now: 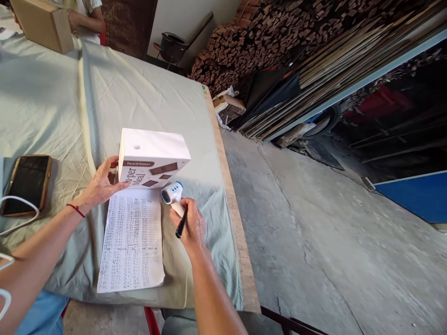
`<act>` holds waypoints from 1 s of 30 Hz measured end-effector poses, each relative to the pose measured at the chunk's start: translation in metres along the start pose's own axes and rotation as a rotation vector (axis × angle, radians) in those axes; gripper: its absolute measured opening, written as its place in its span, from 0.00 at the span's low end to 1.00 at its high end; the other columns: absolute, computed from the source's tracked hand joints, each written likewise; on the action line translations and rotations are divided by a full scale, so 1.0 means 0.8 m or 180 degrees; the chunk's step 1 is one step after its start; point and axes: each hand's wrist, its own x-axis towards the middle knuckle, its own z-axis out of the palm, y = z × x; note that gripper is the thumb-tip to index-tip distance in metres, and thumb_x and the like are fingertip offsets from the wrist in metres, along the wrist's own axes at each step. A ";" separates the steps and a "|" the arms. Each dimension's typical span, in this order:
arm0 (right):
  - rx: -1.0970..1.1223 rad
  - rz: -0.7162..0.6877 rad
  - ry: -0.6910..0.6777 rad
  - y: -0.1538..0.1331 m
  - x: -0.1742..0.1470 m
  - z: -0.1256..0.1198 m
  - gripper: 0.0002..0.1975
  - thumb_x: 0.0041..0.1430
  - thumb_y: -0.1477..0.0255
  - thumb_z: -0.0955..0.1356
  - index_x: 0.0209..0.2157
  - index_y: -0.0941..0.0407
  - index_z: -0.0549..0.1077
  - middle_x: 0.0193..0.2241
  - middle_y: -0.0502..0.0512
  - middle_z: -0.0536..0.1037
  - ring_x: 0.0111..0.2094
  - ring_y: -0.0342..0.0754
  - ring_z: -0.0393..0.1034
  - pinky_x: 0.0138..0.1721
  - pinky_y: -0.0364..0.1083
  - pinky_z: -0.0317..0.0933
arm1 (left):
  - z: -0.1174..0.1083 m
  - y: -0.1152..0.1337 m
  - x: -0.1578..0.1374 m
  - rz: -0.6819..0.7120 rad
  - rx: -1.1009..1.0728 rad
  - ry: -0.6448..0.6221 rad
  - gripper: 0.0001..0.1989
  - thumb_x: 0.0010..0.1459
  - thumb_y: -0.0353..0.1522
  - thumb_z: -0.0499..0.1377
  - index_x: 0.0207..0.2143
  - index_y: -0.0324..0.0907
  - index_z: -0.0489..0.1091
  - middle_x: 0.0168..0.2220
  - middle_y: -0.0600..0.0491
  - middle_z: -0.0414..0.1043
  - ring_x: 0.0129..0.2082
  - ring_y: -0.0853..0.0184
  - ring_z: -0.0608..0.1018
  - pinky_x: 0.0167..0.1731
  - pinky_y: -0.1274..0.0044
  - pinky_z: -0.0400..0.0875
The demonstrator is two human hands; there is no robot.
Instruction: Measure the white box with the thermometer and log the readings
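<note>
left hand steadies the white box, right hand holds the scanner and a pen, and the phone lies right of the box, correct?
Not quite: the head view shows the phone left of the white box, not right. The left hand does steady the box, and the right hand holds the scanner and pen.

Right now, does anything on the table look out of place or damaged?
Nothing looks damaged or spilled. The left hand steadies the white box upright; the right hand holds a white scanner-like device together with a black pen. Only the sheet overhangs the table edge slightly, and the cloth is wrinkled.
</note>
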 end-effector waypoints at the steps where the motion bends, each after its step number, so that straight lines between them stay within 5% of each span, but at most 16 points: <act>1: 0.0120 0.0124 0.0070 -0.001 0.002 -0.002 0.12 0.47 0.64 0.69 0.35 0.53 0.68 0.27 0.50 0.73 0.26 0.47 0.65 0.29 0.46 0.57 | 0.001 0.006 -0.001 -0.0059 -0.0141 0.0031 0.33 0.51 0.42 0.68 0.57 0.45 0.61 0.54 0.44 0.70 0.53 0.55 0.73 0.46 0.62 0.75; 5: 0.1472 0.0482 0.0139 -0.016 0.005 -0.009 0.17 0.46 0.60 0.71 0.35 0.52 0.65 0.27 0.49 0.76 0.25 0.46 0.67 0.28 0.46 0.62 | 0.001 0.026 -0.007 -0.0479 -0.0655 0.0192 0.29 0.56 0.47 0.64 0.55 0.42 0.66 0.46 0.45 0.76 0.47 0.57 0.77 0.44 0.64 0.74; 10: 0.2883 0.0483 -0.0697 -0.043 -0.010 -0.008 0.19 0.49 0.59 0.72 0.38 0.50 0.62 0.35 0.52 0.81 0.32 0.49 0.76 0.34 0.49 0.69 | -0.001 0.036 -0.013 -0.0753 -0.0556 0.0088 0.28 0.57 0.49 0.62 0.51 0.39 0.71 0.44 0.45 0.78 0.42 0.58 0.78 0.43 0.66 0.73; 14: 0.2886 0.0594 -0.1031 -0.056 -0.023 0.003 0.22 0.48 0.55 0.73 0.37 0.50 0.62 0.33 0.52 0.81 0.35 0.52 0.77 0.36 0.51 0.71 | -0.001 0.035 -0.014 -0.0785 -0.0610 0.0001 0.28 0.56 0.47 0.65 0.53 0.41 0.69 0.47 0.45 0.77 0.46 0.58 0.78 0.46 0.65 0.72; 30: 0.2765 0.0592 -0.0931 -0.063 -0.037 0.012 0.24 0.49 0.53 0.73 0.36 0.50 0.59 0.31 0.49 0.78 0.32 0.48 0.75 0.36 0.48 0.68 | -0.006 0.027 -0.012 -0.0878 -0.0949 -0.0278 0.32 0.48 0.41 0.71 0.54 0.41 0.68 0.52 0.43 0.75 0.51 0.55 0.77 0.50 0.61 0.74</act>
